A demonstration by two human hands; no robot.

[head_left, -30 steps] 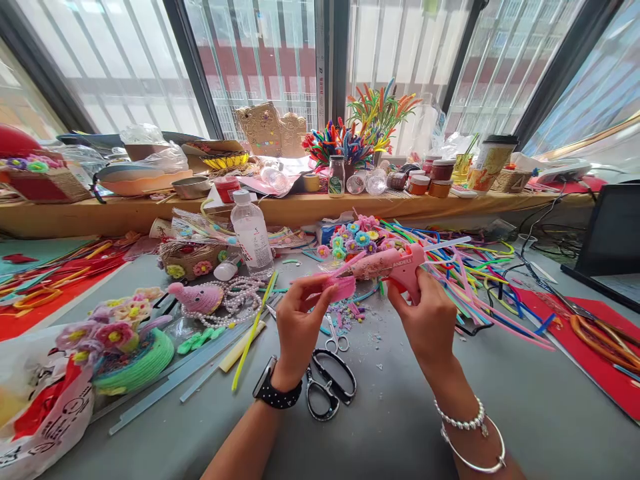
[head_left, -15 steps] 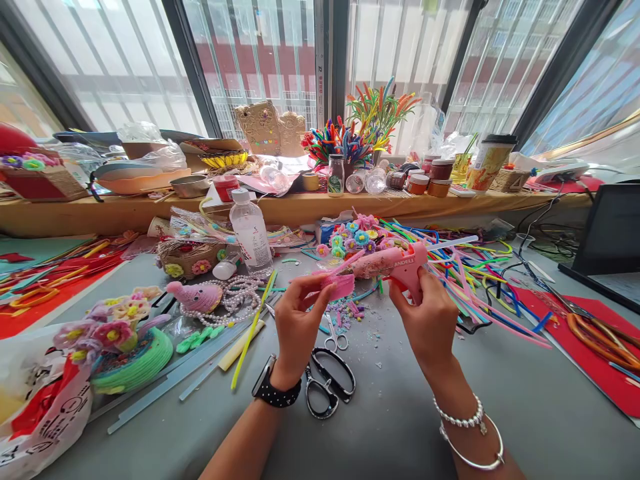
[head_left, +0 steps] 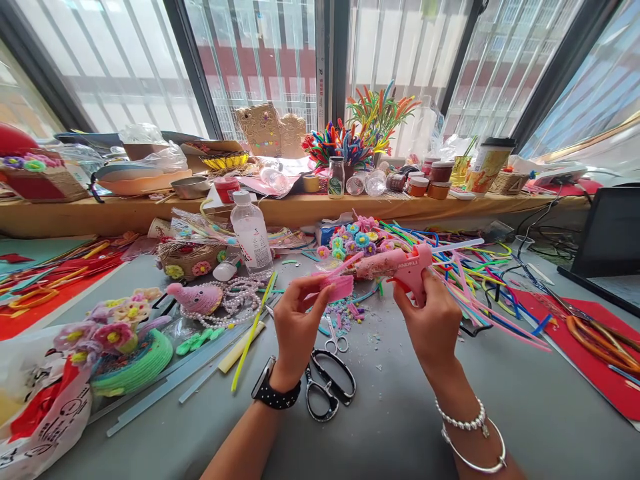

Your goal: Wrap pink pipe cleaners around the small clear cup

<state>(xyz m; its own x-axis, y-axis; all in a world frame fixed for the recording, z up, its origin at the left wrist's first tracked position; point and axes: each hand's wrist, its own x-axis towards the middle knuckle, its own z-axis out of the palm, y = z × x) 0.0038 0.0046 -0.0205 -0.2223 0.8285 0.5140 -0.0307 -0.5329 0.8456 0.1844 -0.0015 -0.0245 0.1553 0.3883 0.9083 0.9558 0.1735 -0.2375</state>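
Note:
My right hand grips a pink hot glue gun by its handle, with a clear glue stick jutting from the back. Its nozzle points left toward a small pink fuzzy piece, which my left hand pinches between thumb and fingers. A pink strip rises from that piece beside the nozzle; whether the two touch I cannot tell. Beneath my hands lie black-handled scissors and small silver scissors.
A water bottle, a pink crocheted figure and bead strings stand to the left, with glue sticks in front. Colourful pipe cleaners spread behind my right hand. Orange-handled scissors rest on red paper at right.
My right hand and the glue gun have shifted slightly right, so the nozzle sits a little farther from my left hand. The left hand keeps its pinch nearly unmoved.

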